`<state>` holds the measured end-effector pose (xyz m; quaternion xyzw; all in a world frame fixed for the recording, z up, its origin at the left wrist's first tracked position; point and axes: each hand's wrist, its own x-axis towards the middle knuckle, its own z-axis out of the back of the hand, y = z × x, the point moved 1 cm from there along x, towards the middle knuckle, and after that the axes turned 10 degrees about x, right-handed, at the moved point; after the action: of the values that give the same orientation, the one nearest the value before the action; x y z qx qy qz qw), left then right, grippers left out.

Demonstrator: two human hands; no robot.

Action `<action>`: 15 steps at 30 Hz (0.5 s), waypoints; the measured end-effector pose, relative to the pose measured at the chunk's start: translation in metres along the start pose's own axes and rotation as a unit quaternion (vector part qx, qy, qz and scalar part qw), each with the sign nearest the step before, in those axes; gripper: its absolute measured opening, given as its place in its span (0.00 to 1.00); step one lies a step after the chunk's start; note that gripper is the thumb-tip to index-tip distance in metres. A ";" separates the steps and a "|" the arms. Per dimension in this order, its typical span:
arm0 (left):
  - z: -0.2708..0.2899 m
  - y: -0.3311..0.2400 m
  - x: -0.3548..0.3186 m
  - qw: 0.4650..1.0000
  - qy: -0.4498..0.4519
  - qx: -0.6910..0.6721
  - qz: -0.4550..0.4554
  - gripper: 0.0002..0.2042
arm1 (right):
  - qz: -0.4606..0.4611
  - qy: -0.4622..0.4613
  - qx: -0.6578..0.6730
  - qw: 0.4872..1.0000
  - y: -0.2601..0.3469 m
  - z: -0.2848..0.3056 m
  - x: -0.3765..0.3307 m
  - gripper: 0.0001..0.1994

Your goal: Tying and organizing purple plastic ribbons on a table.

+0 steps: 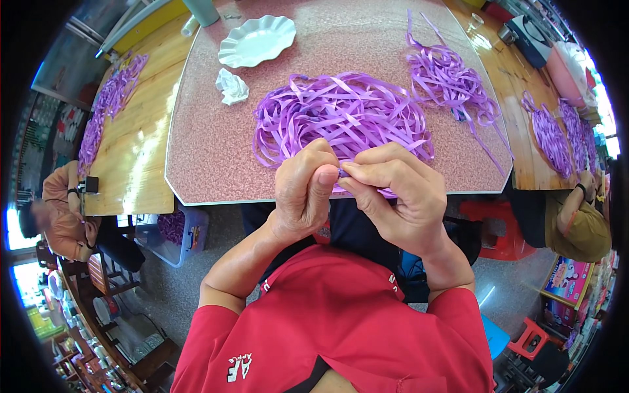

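A big loose heap of purple ribbon [347, 108] lies on the speckled pink tabletop [203, 150], just beyond my hands. At the table's front edge my left hand [306, 187] is closed, its thumb pressed against the curled fingers. Close beside it, my right hand [400, 190] pinches with thumb and forefinger. A short bit of purple ribbon [342, 173] shows between the two sets of fingertips, and both hands grip it. How the ribbon runs inside the fingers is hidden.
Another ribbon tangle [452, 82] lies at the table's right. A scalloped white plate [257, 41] and crumpled white tissue [232, 86] are at the back left. People sit at wooden tables on both sides, with more ribbon. A plastic bin [187, 239] and red stool [501, 229] stand below.
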<state>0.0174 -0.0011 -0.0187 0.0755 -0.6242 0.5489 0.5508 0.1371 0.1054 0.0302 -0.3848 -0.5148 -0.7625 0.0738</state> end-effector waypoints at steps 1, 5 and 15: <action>0.001 0.000 0.001 1.000 0.004 -0.004 0.001 0.09 | 0.039 0.016 -0.038 0.998 0.001 0.001 0.002 0.09; 0.007 -0.005 0.005 0.999 0.042 0.002 0.021 0.10 | 0.064 0.018 -0.087 0.994 0.003 0.001 0.002 0.09; 0.007 -0.006 0.001 0.990 0.079 -0.049 0.108 0.12 | -0.128 -0.003 0.192 0.973 -0.013 0.000 -0.003 0.06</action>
<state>0.0169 -0.0075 -0.0128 -0.0627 -0.6091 0.5782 0.5392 0.1322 0.1102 0.0187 -0.2965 -0.6969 -0.6513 0.0469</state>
